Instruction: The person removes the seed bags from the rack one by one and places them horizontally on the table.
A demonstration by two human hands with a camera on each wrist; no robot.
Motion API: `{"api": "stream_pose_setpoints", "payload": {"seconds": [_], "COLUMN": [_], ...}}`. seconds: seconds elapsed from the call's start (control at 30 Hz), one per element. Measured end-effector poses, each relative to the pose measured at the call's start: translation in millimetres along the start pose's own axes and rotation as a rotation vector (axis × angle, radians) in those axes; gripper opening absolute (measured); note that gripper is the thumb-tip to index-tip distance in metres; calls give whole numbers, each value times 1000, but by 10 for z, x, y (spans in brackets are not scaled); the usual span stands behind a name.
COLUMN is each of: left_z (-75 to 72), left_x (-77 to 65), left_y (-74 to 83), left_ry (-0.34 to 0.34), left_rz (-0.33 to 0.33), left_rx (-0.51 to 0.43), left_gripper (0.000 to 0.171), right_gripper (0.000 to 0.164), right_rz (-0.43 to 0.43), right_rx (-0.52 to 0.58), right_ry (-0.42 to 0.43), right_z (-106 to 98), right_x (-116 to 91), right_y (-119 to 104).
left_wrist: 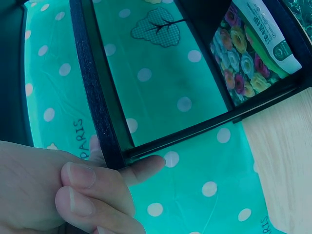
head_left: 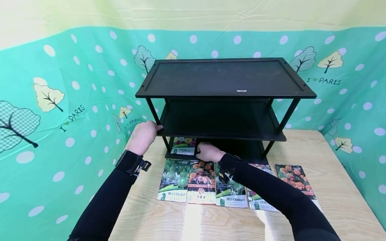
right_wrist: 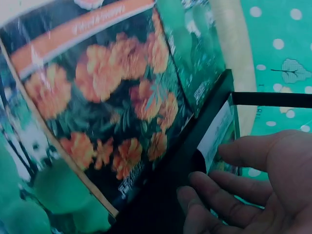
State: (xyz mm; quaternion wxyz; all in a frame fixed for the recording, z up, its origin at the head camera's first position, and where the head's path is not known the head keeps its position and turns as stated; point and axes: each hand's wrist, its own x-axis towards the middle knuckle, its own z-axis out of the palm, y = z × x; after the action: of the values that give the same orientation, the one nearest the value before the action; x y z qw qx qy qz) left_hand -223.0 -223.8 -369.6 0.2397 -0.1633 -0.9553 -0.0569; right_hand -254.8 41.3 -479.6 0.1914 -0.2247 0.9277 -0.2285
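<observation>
A black three-tier shelf rack [head_left: 223, 78] stands on the table. At its left front corner my left hand [head_left: 142, 136] grips the rack's middle tier, thumb and finger around the corner [left_wrist: 119, 158] by the post. A seed packet [head_left: 184, 144] with colourful flowers lies on the bottom tier at the left; its blooms [left_wrist: 243, 63] also show in the left wrist view. My right hand [head_left: 210, 152] reaches over the bottom tier's front edge beside this packet. In the right wrist view, its thumb overlaps the packet's white end [right_wrist: 217, 129], with the fingers loosely bent and apart from the thumb.
In front of the rack lies a row of packets: a gourd packet [head_left: 175, 180], a marigold packet [head_left: 201, 184], another gourd packet [head_left: 233, 195], a flower packet [head_left: 260, 204] partly under my right sleeve, and a marigold packet [head_left: 294, 177]. A patterned green cloth [head_left: 90, 83] surrounds the table [head_left: 340, 174].
</observation>
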Motion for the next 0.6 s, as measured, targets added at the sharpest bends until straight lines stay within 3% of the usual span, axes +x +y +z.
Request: {"api": "stream_pose_setpoints", "payload": {"seconds": [0.17, 0.27, 0.6], "left_z": [-14, -5, 11], "left_x": [6, 6, 23], "left_y": [7, 9, -1], "left_ry": [-1, -27, -43], "left_rz": [0, -23, -29], "left_rx": [5, -12, -37], "left_gripper": [45, 45, 46], "right_gripper": [25, 22, 42], "right_rz": [7, 36, 255], "right_rx": [-163, -191, 39], "right_ry": [71, 116, 187], "right_z": [89, 179, 292], "right_x": [89, 115, 174], "right_y": [-47, -86, -181]}}
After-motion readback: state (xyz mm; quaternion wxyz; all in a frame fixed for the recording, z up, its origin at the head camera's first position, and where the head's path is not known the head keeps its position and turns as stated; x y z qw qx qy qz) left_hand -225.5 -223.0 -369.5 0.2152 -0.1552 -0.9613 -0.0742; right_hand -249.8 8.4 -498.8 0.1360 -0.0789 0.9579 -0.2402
